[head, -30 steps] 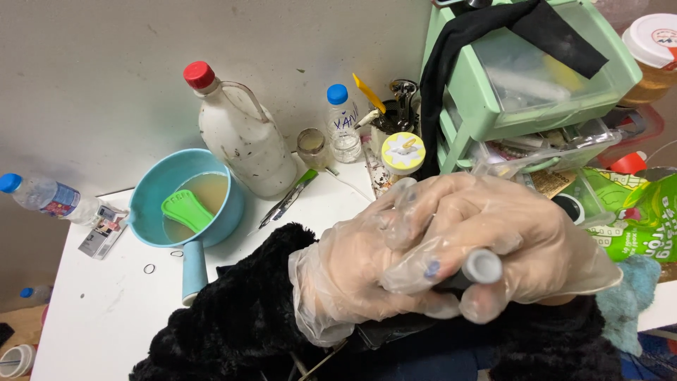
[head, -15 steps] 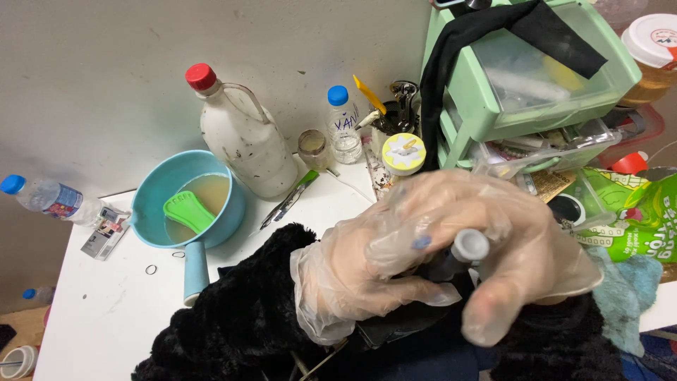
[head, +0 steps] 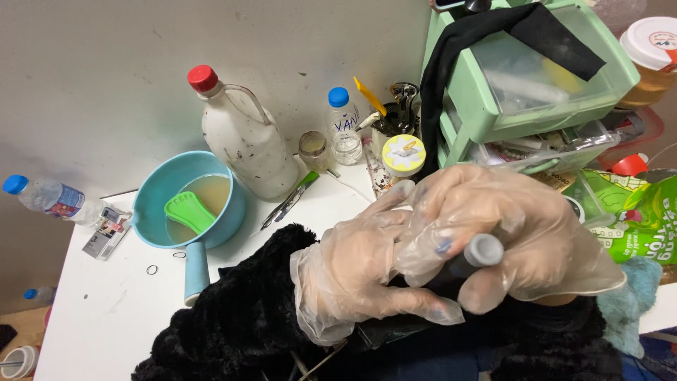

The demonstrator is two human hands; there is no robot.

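— White tabletop, cluttered. What's hidden?
— Most of the marker: right hand wraps it, left hand clasps over, only its grey cap shows.

thin film, fuzzy cloth and glossy plastic

both the left hand and the right hand wear clear, crinkled plastic gloves with a soft sheen; the marker between them has a smooth matt grey cap. the sleeves are black, deep-piled fuzzy cloth. the blue bowl and green drawer box look like smooth glossy plastic, the big bottle cloudy speckled plastic, the surface matt white and smooth.
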